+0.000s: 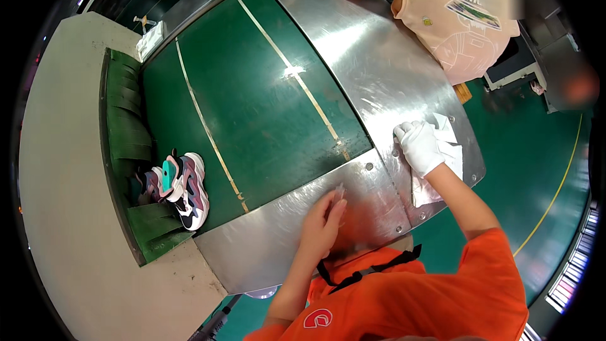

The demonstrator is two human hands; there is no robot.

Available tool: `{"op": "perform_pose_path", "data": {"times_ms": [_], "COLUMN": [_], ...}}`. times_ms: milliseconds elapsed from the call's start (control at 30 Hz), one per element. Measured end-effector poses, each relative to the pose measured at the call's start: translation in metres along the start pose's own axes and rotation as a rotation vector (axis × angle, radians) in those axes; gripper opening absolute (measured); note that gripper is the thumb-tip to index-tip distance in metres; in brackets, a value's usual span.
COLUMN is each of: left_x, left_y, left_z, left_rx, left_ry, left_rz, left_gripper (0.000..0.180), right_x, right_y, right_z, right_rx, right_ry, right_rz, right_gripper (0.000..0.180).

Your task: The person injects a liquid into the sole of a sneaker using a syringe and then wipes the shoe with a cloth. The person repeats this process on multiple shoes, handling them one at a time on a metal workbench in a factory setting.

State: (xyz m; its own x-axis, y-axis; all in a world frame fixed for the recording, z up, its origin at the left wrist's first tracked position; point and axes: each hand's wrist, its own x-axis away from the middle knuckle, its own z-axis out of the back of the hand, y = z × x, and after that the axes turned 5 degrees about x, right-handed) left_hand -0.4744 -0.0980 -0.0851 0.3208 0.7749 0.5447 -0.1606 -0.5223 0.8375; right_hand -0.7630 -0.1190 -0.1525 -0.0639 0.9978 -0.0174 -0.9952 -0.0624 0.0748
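My left hand (322, 224) is bare and raised over the front metal strip. Its thumb and forefinger pinch a small translucent piece (340, 192), too blurred to name. My right hand (418, 146) wears a white glove and rests on the metal table with its fingers curled. White sheets (453, 159), cloth or paper, lie beside and partly beneath that glove; what its fingers close on is hidden. At the far left of the green belt, a sneaker (194, 192) in white, purple and black sits by the flaps, with a turquoise patch on it.
Another shoe (150, 184) shows among the green strip flaps (123, 113) of the beige machine housing (66, 120). Two pale lines run along the green belt (252, 101). Across the metal table (372, 63), a person in a peach top (451, 38) leans an arm on it.
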Motion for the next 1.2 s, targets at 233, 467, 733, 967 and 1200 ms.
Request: {"op": "perform_pose_path", "data": {"times_ms": [233, 467, 733, 967, 1200], "left_x": [-0.057, -0.053, -0.032, -0.023, -0.019], "left_y": [-0.009, 0.041, 0.062, 0.071, 0.085], "left_z": [-0.035, -0.041, -0.041, -0.046, -0.045], "left_rx": [-0.115, -0.73, -0.967, -1.047, -1.11], "left_ry": [-0.081, -0.011, 0.087, 0.112, 0.002], "left_rz": [-0.212, -0.858, -0.991, -1.068, -1.154], "left_gripper": [0.027, 0.028, 0.031, 0.032, 0.032], "right_x": [-0.009, 0.015, 0.016, 0.018, 0.022], "right_y": [0.0, -0.024, -0.024, -0.018, -0.018], "right_z": [0.001, 0.086, 0.111, 0.13, 0.133], "right_rx": [-0.493, -1.128, -0.82, -0.694, -0.734], "right_ry": [0.065, 0.055, 0.289, 0.237, 0.205], "right_rz": [-0.115, -0.089, 0.153, 0.263, 0.292], "right_gripper": [0.009, 0.004, 0.014, 0.017, 0.017]}}
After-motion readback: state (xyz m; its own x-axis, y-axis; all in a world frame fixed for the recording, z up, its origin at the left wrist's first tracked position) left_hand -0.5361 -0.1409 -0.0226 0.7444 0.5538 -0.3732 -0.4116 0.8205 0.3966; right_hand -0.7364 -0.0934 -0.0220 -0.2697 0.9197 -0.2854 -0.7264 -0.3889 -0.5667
